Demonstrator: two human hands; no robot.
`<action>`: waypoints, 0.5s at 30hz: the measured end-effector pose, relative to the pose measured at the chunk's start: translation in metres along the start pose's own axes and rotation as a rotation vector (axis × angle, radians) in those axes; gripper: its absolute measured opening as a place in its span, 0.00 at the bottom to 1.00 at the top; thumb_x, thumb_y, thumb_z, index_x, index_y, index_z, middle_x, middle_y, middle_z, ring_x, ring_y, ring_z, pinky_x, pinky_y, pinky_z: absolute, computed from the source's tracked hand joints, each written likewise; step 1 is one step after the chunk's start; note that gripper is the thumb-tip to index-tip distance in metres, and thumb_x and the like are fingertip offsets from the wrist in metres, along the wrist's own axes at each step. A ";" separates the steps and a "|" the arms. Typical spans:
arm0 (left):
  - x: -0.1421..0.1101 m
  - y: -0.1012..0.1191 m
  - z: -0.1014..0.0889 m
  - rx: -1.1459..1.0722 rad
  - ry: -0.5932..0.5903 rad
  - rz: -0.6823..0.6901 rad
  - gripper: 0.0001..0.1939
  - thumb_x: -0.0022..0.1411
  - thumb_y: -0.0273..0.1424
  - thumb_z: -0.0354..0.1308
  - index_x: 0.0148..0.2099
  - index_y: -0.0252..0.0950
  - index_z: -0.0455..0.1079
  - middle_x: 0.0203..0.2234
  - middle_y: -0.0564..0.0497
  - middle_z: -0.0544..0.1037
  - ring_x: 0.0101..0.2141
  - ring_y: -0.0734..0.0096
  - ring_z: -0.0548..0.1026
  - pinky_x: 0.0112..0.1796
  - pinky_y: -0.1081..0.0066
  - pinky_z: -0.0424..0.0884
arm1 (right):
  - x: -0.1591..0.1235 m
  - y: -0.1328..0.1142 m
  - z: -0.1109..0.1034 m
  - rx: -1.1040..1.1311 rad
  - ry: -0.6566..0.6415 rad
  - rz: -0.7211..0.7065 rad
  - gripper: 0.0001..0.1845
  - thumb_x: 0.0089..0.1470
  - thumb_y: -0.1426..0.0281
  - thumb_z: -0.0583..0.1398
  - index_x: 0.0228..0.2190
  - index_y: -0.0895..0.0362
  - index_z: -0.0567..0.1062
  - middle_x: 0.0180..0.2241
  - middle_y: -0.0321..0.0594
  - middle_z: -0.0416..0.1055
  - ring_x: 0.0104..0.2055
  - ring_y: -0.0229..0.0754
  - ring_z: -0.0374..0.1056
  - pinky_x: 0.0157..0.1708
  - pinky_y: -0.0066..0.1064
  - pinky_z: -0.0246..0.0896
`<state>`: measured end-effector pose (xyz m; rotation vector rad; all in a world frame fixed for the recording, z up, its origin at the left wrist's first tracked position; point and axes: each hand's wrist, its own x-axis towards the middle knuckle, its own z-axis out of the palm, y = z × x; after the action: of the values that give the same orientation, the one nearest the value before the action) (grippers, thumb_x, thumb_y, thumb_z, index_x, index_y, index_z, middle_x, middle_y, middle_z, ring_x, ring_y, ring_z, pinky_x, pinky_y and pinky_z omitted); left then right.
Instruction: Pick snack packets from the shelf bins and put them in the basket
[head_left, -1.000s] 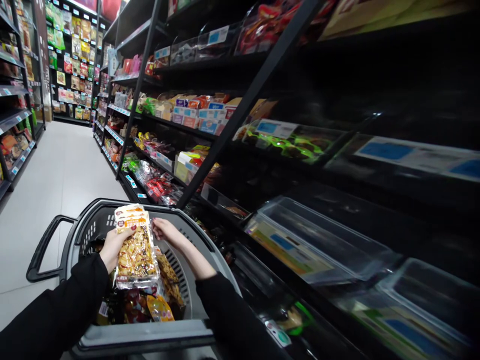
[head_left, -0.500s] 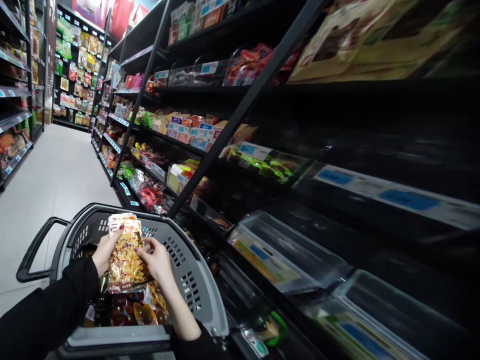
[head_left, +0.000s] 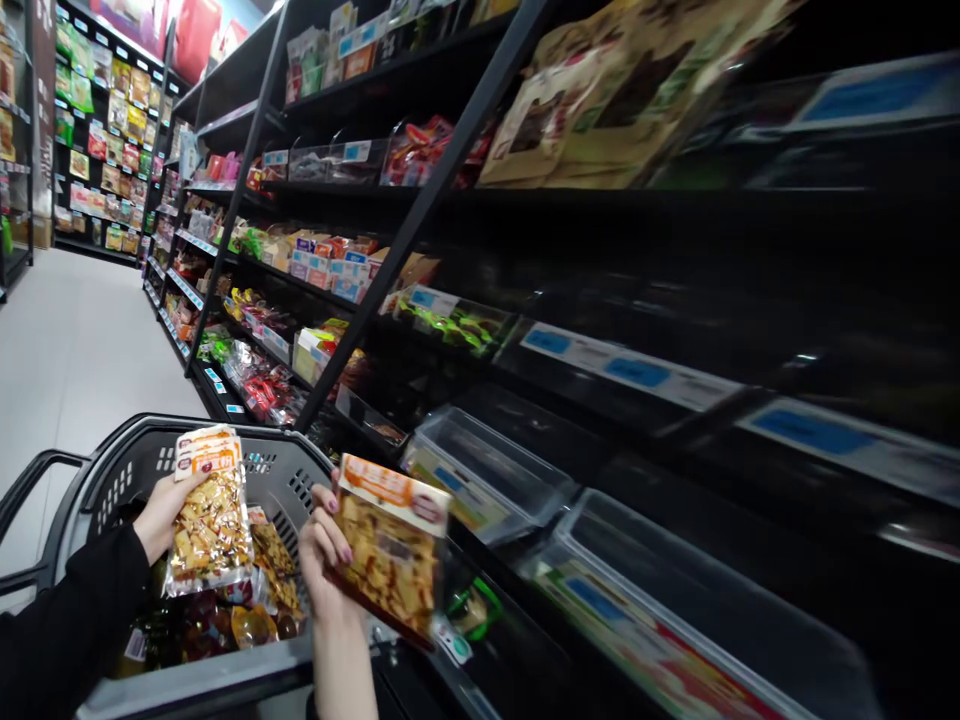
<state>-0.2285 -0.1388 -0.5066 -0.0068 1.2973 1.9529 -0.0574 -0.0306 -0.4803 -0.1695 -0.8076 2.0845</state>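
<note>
The left hand (head_left: 169,515) clasps stacked snack packets (head_left: 214,525), fingers hidden behind; the right hand (head_left: 324,555) grips a single packet (head_left: 397,555) by its edge. Below the left hand, the basket's (head_left: 225,668) contents (head_left: 206,628) lie part-covered.

Snack packets (head_left: 394,555) in both hands (head_left: 159,515) (head_left: 322,555)

The snack packets (head_left: 214,525) are printed in white and orange at the top, with golden-brown below. The grey basket (head_left: 281,482) is trimmed in black and patterned with clusters of slots (head_left: 260,462). The black shelves (head_left: 577,200) are dotted with blue-and-white labels (head_left: 637,373)
</note>
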 end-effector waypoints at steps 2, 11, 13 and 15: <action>-0.001 0.000 0.000 0.018 0.011 -0.005 0.12 0.51 0.24 0.62 0.39 0.26 0.69 0.26 0.40 0.77 0.28 0.59 0.76 0.30 0.66 0.74 | -0.015 -0.001 0.005 0.418 -0.086 0.023 0.13 0.58 0.76 0.47 0.40 0.52 0.68 0.26 0.30 0.62 0.13 0.21 0.52 0.11 0.14 0.46; -0.002 0.004 0.002 0.048 0.034 0.004 0.07 0.54 0.22 0.58 0.38 0.26 0.69 0.26 0.41 0.77 0.27 0.61 0.76 0.31 0.67 0.74 | -0.002 -0.008 0.000 -0.916 0.070 -0.150 0.16 0.57 0.62 0.44 0.35 0.56 0.68 0.27 0.37 0.64 0.17 0.31 0.52 0.17 0.25 0.51; -0.001 0.005 0.002 0.043 0.046 0.016 0.07 0.54 0.22 0.58 0.38 0.27 0.69 0.26 0.41 0.77 0.28 0.61 0.76 0.31 0.68 0.74 | 0.028 -0.018 -0.015 -1.187 0.064 -0.143 0.16 0.55 0.61 0.48 0.30 0.58 0.68 0.26 0.39 0.65 0.25 0.37 0.60 0.25 0.28 0.56; 0.000 0.005 0.002 0.039 0.060 0.028 0.07 0.54 0.22 0.58 0.38 0.28 0.69 0.26 0.42 0.77 0.28 0.61 0.76 0.31 0.68 0.74 | 0.064 -0.022 -0.034 -1.463 0.116 -0.161 0.15 0.57 0.65 0.47 0.27 0.59 0.67 0.26 0.40 0.65 0.30 0.39 0.61 0.31 0.30 0.57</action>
<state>-0.2309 -0.1380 -0.5015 -0.0286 1.3808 1.9643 -0.0686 0.0444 -0.4831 -0.9324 -2.0164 0.9497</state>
